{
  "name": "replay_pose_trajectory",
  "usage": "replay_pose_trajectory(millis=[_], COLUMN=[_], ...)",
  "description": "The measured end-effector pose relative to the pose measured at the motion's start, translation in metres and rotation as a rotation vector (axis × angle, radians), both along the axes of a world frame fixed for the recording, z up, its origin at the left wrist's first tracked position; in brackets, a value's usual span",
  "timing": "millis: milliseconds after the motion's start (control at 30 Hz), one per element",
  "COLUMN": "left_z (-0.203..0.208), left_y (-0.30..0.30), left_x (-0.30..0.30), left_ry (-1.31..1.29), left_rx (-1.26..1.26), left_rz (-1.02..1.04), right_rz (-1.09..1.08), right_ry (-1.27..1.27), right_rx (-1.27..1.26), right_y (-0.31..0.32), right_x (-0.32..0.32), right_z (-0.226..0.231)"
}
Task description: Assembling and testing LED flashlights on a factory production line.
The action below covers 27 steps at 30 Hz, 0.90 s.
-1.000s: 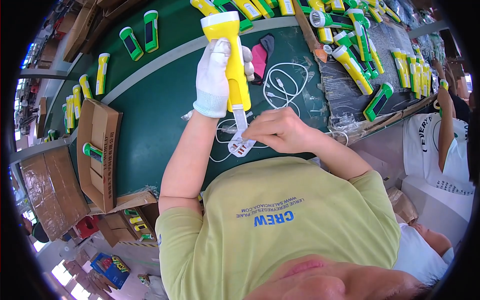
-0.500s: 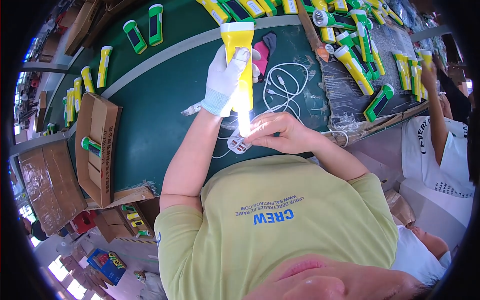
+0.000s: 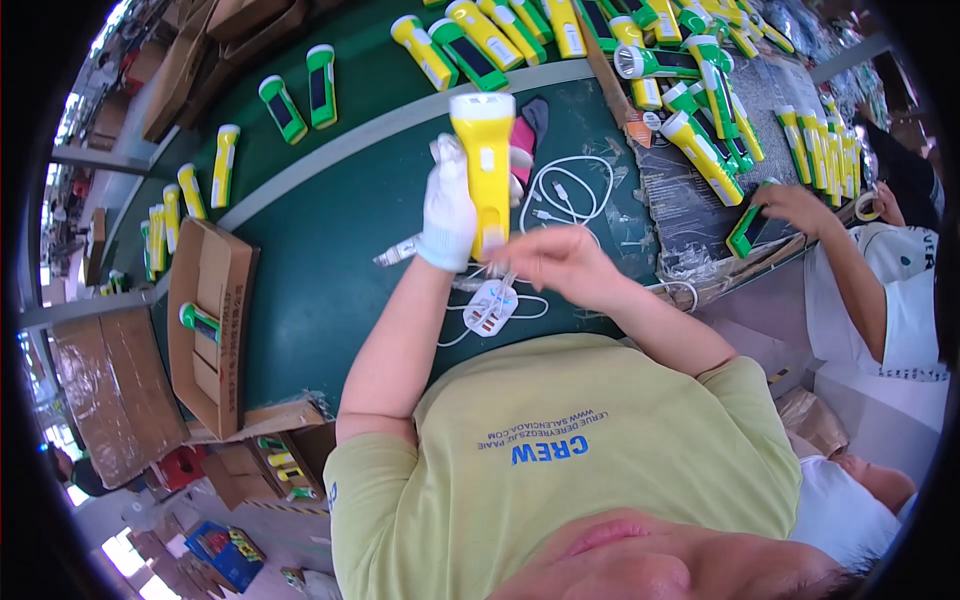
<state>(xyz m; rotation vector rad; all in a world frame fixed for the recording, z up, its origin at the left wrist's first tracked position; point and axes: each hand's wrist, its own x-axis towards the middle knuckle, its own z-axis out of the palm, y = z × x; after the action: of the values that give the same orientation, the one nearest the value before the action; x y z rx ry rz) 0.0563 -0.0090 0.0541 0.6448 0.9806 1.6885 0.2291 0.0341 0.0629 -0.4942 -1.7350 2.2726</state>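
Observation:
A yellow flashlight with a white head stands lens end away from me, its pale switch facing up. Around its left side is my left hand, in a white glove, gripping it with fingertips showing on the far side. My bare right hand is at the flashlight's near end, thumb and fingers pinched together. What sits between those fingers is too small to make out, though white cable strands lie just below them. Under the hands rests a white multi-port USB charger with its cable looped around it.
Coiled white cables and a pink and dark cloth lie on the green table. A cardboard tray stands at left. Piled flashlights cover the far right, where a co-worker's hand touches a green flashlight.
The bright white strip at the flashlight's near end has gone dark. My right hand has shifted up against that end, uncovering more of the charger. A co-worker's hand has come onto the green flashlight.

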Motion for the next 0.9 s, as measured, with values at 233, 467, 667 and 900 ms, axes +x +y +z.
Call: replay_pose_trajectory(millis=[233,467,667,900], left_z=[0.013,0.038,0.028,0.033], left_y=[-0.014,-0.015,-0.027,-0.022], left_x=[0.007,0.029,0.037,0.030], left_ry=[-0.385,-0.363,0.367,0.403], left_rx=[-0.010,-0.158,0.053,-0.057], left_rz=[-0.095,-0.064,0.269,0.213], right_rz=[-0.267,-0.341,-0.385,-0.390], right_ry=[0.168,0.136,0.242,0.280], right_rx=[0.061,0.521,0.912,1.032], right_y=[0.049,0.045,0.038,0.047], right_x=[-0.005,-0.015,-0.014,-0.010], right_z=[0.025,0.048,0.049,0.042])
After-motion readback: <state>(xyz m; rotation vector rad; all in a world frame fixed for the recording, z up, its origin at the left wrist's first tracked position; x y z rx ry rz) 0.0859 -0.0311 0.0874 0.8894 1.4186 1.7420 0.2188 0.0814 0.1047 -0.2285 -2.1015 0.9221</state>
